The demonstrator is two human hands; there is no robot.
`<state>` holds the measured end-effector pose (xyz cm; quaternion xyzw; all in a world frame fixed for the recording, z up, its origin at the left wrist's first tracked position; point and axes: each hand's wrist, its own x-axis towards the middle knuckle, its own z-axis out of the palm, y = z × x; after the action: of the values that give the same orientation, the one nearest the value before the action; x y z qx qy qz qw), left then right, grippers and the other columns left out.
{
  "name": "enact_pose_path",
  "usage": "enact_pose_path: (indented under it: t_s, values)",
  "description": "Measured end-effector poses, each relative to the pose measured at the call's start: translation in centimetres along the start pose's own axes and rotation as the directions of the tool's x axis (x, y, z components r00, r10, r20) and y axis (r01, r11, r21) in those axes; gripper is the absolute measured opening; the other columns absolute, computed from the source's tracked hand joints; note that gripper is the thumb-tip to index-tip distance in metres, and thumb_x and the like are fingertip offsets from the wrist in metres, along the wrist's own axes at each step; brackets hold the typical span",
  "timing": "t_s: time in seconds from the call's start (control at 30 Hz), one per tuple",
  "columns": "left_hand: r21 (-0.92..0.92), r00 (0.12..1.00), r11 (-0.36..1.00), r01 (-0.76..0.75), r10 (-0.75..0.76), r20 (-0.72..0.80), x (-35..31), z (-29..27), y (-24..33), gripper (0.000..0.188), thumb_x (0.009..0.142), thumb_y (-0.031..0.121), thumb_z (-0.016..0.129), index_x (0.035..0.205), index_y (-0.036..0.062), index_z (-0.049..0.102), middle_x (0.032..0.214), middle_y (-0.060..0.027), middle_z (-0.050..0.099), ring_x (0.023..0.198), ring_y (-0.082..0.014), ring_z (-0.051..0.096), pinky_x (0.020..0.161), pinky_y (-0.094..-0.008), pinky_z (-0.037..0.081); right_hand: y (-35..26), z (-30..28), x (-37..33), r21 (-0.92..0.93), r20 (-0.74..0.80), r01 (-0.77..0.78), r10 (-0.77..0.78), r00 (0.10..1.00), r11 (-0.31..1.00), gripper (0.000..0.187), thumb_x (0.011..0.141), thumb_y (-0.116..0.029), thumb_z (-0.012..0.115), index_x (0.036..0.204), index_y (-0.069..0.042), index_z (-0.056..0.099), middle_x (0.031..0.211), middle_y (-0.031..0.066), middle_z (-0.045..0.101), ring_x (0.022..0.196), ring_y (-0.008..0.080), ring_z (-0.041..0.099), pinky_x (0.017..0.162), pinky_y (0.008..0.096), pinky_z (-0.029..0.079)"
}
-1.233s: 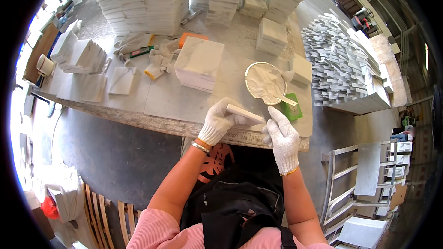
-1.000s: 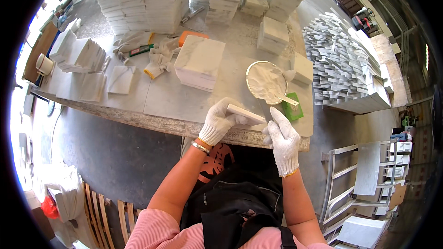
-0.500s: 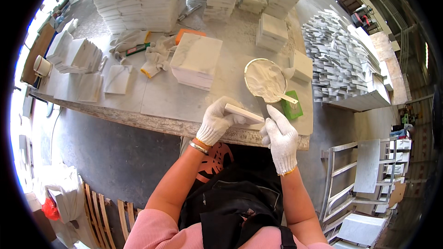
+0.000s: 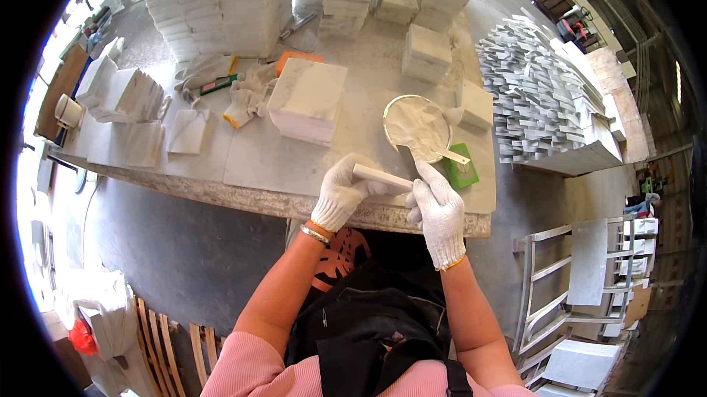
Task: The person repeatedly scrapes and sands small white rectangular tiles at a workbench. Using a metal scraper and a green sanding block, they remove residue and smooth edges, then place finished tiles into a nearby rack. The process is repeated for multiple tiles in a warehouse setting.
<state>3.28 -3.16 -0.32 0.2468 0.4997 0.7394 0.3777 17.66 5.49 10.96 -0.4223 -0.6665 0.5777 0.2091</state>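
White rectangular stone tile (image 4: 383,179) at the near edge of the pale-topped table (image 4: 254,157), clamped in the white-gloved left hand (image 4: 345,189); white-gloved right hand (image 4: 440,209), nearly closed, pinches a thin grey blade (image 4: 407,155)!

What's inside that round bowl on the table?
The round bowl holds pale, paste-like stuff. A white handle sticks out over its rim; its other end is hidden. The dark blade in the right hand covers some near edge. The stuff hides the bottom.

Head-worn fisheye view, facing down, near above left hand (image 4: 343,192), right hand (image 4: 440,214) and worktable (image 4: 258,157)
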Motion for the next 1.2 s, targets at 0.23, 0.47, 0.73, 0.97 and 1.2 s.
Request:
enact_pose_path:
  t_s: [0.23,0.47,0.73,0.97,1.2]
  values:
    - [0.025,1.0,0.999,-0.025,0.025,-0.002,-0.1,-0.1,-0.2,0.027,0.083,-0.002,0.081,0.104,0.003,0.064,0.098,-0.0046,0.072,0.093,-0.0121,0.067,0.083,-0.0289,0.056,0.8,-0.5,-1.0,-0.037,-0.061,0.012,-0.014,0.998,0.999,0.034,0.102,-0.007,0.059,0.135,-0.001,0.064,0.082,0.0046,0.068,0.066,0.0056,0.058,0.057,0.024,0.05]
    - [0.014,0.999,0.999,-0.043,0.043,0.012,-0.2,-0.1,-0.5,0.027,0.083,-0.002,0.081,0.104,0.003,0.064,0.098,-0.0042,0.072,0.092,-0.0118,0.067,0.083,-0.0293,0.057,0.5,0.2,-1.1,-0.013,-0.072,0.013,-0.014,0.997,1.0,0.034,0.102,-0.006,0.058,0.135,-0.001,0.063,0.078,0.0037,0.065,0.062,0.0053,0.055,0.056,0.0238,0.049]
    - [0.09,0.999,0.995,-0.032,0.035,-0.024,0.3,0.0,-1.2,0.029,0.082,-0.003,0.081,0.104,0.0047,0.064,0.098,-0.0034,0.072,0.092,-0.0114,0.066,0.083,-0.0301,0.057,0.4,1.7,-0.2,0.009,-0.03,0.014,-0.013,0.999,1.0,0.037,0.102,-0.011,0.059,0.137,-0.002,0.062,0.074,0.005,0.065,0.058,0.0059,0.055,0.054,0.0243,0.047]
    - [-0.051,0.999,0.998,-0.028,0.026,-0.04,0.0,0.6,-0.2,0.028,0.083,-0.008,0.078,0.104,0.0036,0.064,0.1,-0.004,0.072,0.093,-0.0127,0.066,0.084,-0.0298,0.057,0.4,0.5,-0.2,0.015,-0.036,0.052,-0.052,0.998,0.999,0.036,0.102,-0.012,0.058,0.136,-0.003,0.063,0.076,0.005,0.066,0.056,0.0069,0.055,0.053,0.0239,0.046]
    - [-0.048,0.999,0.998,-0.03,0.029,-0.031,0.0,0.4,-0.2,0.025,0.084,-0.005,0.078,0.103,0.0029,0.064,0.1,-0.0044,0.072,0.095,-0.0134,0.068,0.084,-0.0301,0.058,-0.3,-1.6,-1.1,-0.012,-0.102,0.035,-0.036,0.994,0.999,0.034,0.102,-0.01,0.058,0.135,-0.002,0.064,0.079,0.0038,0.067,0.058,0.0064,0.056,0.053,0.0231,0.046]
